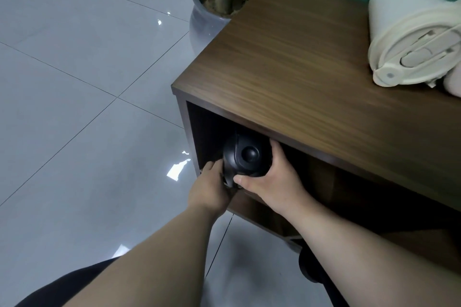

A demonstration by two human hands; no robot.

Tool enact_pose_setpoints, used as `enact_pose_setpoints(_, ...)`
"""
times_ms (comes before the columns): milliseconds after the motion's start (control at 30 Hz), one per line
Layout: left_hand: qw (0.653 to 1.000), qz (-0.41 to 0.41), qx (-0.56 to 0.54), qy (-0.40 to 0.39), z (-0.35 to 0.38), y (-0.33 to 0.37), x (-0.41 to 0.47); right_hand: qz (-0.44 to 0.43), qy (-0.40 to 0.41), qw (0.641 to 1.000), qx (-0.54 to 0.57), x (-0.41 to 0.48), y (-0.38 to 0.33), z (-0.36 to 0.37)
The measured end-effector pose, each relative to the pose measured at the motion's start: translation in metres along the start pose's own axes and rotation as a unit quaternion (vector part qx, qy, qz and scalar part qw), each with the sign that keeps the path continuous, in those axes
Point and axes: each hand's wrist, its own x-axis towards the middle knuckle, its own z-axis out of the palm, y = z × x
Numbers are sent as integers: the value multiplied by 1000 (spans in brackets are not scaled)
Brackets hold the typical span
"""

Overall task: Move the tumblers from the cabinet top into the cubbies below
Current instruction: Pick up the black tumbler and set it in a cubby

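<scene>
A black tumbler (245,154) with a domed lid is at the mouth of the upper left cubby of the wooden cabinet (299,77), its lid facing me. My left hand (212,187) grips its handle side from the lower left. My right hand (272,179) wraps its right side and bottom. A cream tumbler (409,32) with a flip lid lies tilted on the cabinet top at the far right. Part of another pale item (452,83) shows at the right edge beside it.
A grey ceramic plant pot (207,15) with a thin trunk stands on the tiled floor just behind the cabinet's left corner. Glossy grey tiles (87,82) stretch to the left. A green wall backs the cabinet. A lower cubby opens beneath the shelf.
</scene>
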Motion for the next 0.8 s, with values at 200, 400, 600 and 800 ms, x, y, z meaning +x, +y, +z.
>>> enact_pose_setpoints(200, 1000, -13, -8, 12, 0, 6, -2, 19, 58, 998, -5, -6, 5, 13)
enact_pose_setpoints(400, 1000, -22, 9, 10, -6, 8, -2, 40, 106, 994, -5, -11, 3, 23)
enact_pose_setpoints(600, 1000, -22, 17, 8, -9, 9, 0, 55, 119, 991, -5, -11, 0, 26)
enact_pose_setpoints(800, 999, -37, 6, 5, -9, 11, -2, 72, 112, 991, -10, -13, -2, 26)
